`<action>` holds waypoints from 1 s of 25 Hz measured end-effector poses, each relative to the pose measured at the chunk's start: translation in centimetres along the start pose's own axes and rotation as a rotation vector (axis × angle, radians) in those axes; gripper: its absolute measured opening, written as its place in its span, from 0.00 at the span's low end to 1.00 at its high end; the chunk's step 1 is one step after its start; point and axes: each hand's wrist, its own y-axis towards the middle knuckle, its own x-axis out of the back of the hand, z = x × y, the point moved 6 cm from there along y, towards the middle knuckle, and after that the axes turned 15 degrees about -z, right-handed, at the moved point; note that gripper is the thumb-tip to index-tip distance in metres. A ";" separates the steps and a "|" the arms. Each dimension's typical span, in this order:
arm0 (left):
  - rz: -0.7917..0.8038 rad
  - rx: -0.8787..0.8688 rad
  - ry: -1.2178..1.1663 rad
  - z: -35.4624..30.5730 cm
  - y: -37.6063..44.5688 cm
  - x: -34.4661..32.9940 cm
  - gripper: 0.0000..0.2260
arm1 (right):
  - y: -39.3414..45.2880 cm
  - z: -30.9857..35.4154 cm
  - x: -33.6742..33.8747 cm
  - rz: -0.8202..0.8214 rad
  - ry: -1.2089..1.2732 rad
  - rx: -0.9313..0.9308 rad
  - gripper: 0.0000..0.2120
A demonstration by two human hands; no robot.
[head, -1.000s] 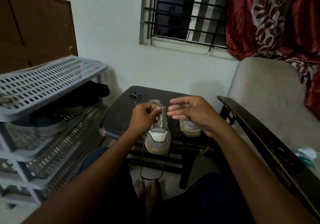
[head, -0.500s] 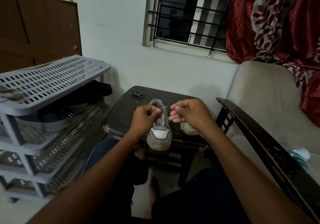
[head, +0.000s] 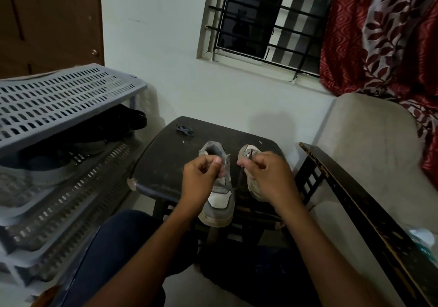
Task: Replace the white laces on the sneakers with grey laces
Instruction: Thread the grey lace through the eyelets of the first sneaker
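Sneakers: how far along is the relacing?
Early to midway. Done: no white lace shows on the left sneaker. In hand: both hands, left hand and right hand, pinch ends of a dark lace over it; how many eyelets are threaded is unclear. Left: finish this one, then the right sneaker; a spare lace bundle waits on the table.

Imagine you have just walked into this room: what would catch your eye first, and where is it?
The two hands, the left hand and right hand, raised with curled fingers over a pair of grey-and-white sneakers, the left sneaker and right sneaker, on a small dark table in the middle. Next, the red patterned curtain at upper right beside the barred window, and the grey slotted shoe rack on the left.
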 end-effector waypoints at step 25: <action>0.147 0.041 0.739 10.2 0.2 1.8 0.37 | 2.0 0.7 -6.9 0.145 0.213 0.134 0.11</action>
